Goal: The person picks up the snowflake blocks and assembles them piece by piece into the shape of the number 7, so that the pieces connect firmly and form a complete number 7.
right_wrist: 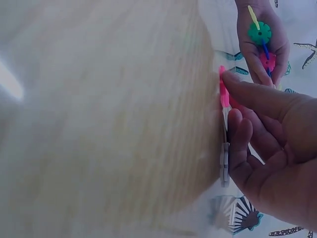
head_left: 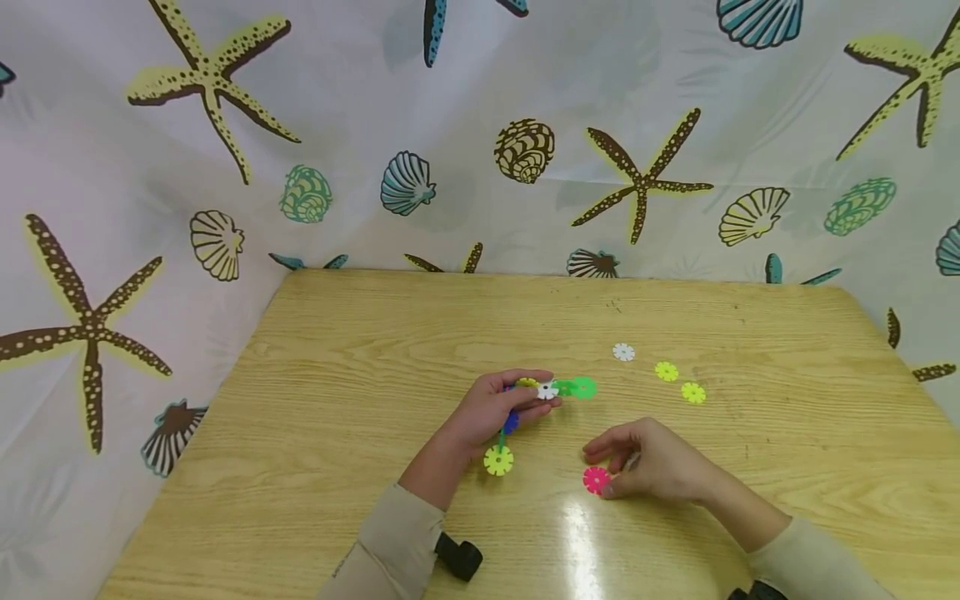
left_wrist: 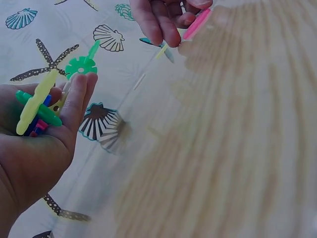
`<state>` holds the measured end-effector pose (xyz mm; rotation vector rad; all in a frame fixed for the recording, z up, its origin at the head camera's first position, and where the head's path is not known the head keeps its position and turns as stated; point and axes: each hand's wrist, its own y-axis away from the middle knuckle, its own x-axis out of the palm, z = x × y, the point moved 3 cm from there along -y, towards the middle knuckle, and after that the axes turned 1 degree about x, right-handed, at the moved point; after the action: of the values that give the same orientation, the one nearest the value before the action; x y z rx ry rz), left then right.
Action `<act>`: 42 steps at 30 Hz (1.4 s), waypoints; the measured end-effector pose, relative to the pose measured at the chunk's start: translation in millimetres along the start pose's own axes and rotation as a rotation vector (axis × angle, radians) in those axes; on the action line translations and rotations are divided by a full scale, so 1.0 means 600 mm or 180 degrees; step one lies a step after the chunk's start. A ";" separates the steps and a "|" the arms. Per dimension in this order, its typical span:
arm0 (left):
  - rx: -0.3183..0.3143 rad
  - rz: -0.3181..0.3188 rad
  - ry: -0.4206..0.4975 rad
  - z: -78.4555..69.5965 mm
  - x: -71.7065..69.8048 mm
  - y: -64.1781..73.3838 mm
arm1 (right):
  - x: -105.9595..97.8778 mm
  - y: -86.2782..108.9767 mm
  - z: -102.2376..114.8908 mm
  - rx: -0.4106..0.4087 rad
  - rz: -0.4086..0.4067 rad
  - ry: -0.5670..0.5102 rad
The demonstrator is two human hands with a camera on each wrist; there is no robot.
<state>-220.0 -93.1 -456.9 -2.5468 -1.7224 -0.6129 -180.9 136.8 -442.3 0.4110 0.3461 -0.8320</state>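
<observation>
A white cloth point(head_left: 465, 108) printed with starfish and shells hangs behind and around the wooden counter point(head_left: 360, 358). Over the counter reach two pale sleeves point(head_left: 397, 533), the left one with a small black device at its cuff. The left hand point(head_left: 483, 410) is clamped — thumb against fingers — on a cluster of interlocked notched discs point(head_left: 512, 422) in yellow, green, blue, pink and white; a yellow one hangs at its near end and a green one sticks out past the fingertips. The right hand point(head_left: 660, 462) bends its fingers low over the counter, its thumb touching the rim of a pink disc point(head_left: 596, 480); whether that grip is closed on it, I cannot tell. Beyond the hands, well apart from the pink piece, lie two yellow discs point(head_left: 693, 392) near each other and one white disc point(head_left: 623, 352).
</observation>
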 end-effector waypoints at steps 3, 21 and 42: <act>0.0004 0.0013 0.0001 0.001 0.002 -0.001 | 0.001 0.001 -0.004 -0.0013 -0.0072 0.0063; -0.0020 -0.0002 -0.0008 0.002 0.001 -0.002 | -0.005 0.004 0.004 0.0039 -0.0300 0.0360; -0.0054 0.0045 0.0037 0.004 0.003 -0.002 | -0.008 0.003 -0.002 0.0111 -0.0379 -0.0266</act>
<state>-219.6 -90.7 -458.8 -2.5590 -1.7017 -0.6433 -182.8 141.4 -440.8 0.3896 0.2810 -0.9698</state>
